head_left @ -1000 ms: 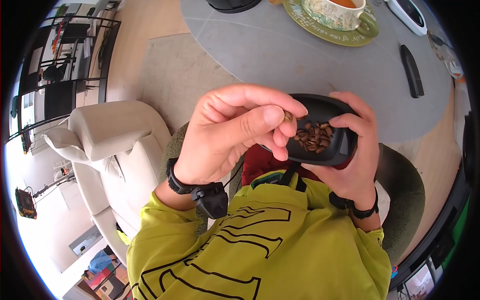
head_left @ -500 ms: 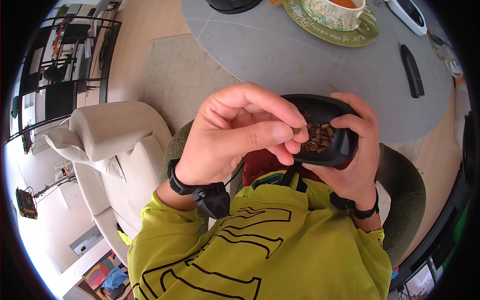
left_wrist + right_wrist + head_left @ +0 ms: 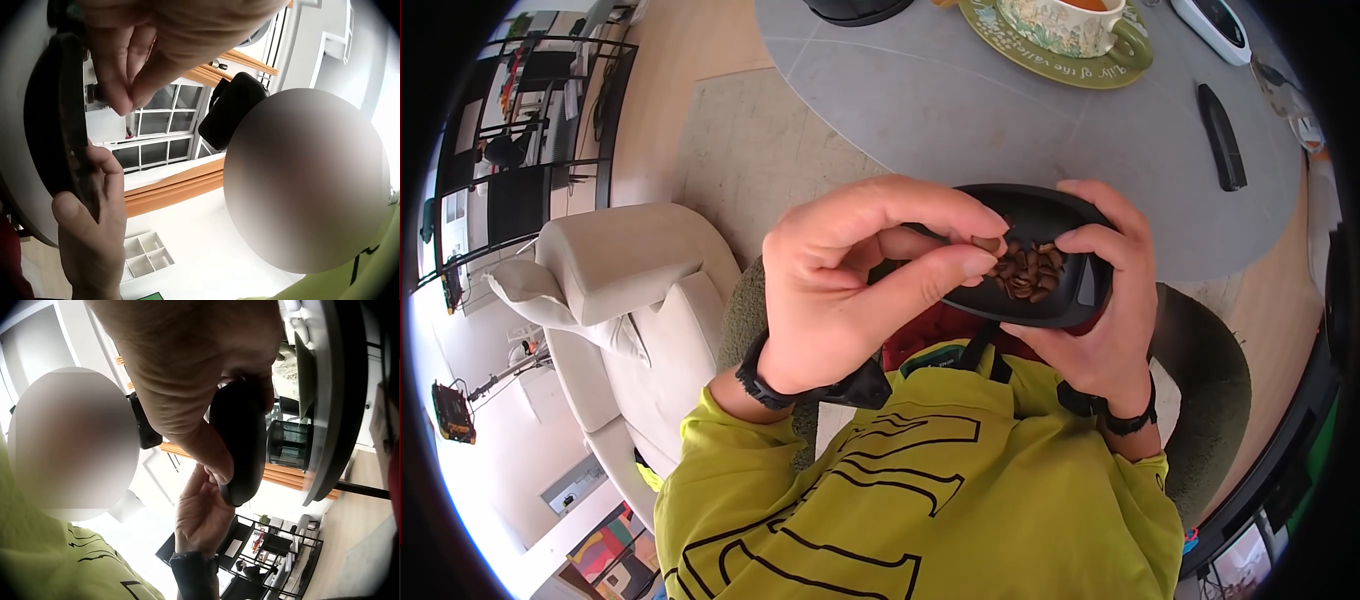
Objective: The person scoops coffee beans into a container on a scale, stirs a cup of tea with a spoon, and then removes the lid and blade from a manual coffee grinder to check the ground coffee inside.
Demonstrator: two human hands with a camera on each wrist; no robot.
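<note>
While the right hand [image 3: 1124,300] is gripping a black dish [image 3: 1040,213] by the end nearest its palm, fingers curling over the far rim and thumb bracing the near side, the left hand [image 3: 840,312] is pinching a brown bean [image 3: 987,244] between thumb and index fingertip. That bean is hovering over the dish's open side, apart from it, and a small heap of coffee beans [image 3: 1028,274] is lying in the dish between the two hands.

Judging by its look, the bean is likely being very light, hard and smooth, apt to skid out of a tight squeeze; a gentle fingertip pinch across its middle is seeming best. The dish is looking stiff, light and perhaps slick, so its end walls are offering the safest hold, kept level lest the loose heap slide.

The left fingertips are covering part of the dish's left end, and the left hand's other fingers are mostly hiding behind its index finger and thumb. Whether a right fingertip is touching the heap or resting just beside it, I cannot tell. Both wrist views are showing the dish as a dark shape, its contents hardly readable. Beyond the hands, a cup [image 3: 1055,32] is running off the top edge.
</note>
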